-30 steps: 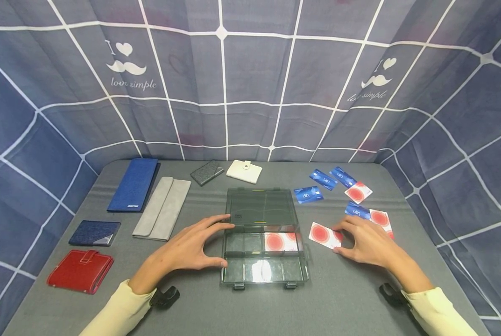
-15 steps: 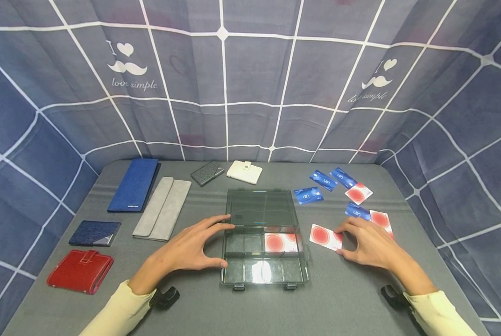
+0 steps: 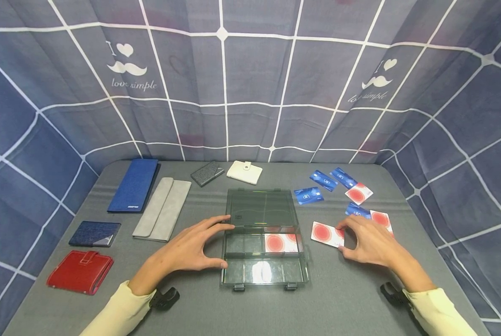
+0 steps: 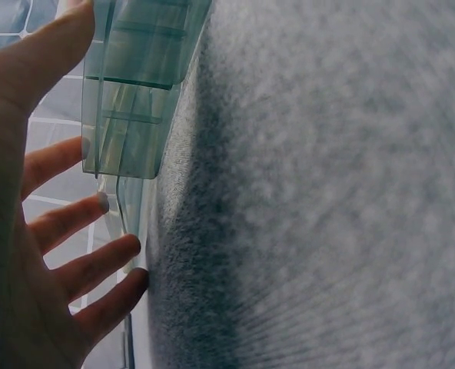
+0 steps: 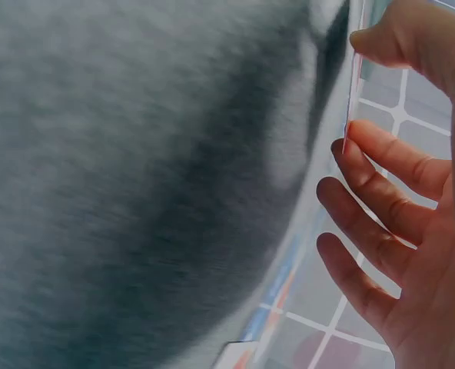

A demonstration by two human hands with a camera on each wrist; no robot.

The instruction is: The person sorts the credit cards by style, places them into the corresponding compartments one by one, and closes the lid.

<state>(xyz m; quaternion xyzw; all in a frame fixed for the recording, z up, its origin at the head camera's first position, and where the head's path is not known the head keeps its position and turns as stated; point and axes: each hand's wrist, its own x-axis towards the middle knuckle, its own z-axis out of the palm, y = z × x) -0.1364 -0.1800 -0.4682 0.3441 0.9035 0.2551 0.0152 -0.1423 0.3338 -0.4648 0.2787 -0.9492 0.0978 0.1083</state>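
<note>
Both hands are at work on the grey bench. Right hand pinches a white card with a red disc between thumb and forefinger; the right wrist view shows the card edge-on between those two, the other fingers spread and loose. This card is a thin rectangle, its red disc ringed in paler red, and it sits just right of the clear compartment box, its free end slightly off the bench.

Left hand rests with fingers straight and spread against the left side of the box, thumb at its near corner, holding nothing; the left wrist view shows the fingertips beside the box wall. The box lies open, its lid flat behind it, and one matching red-disc card lies in a middle compartment.

Further right lie more blue and red-disc cards. To the left are a grey wallet, a long blue one and a red one.
</note>
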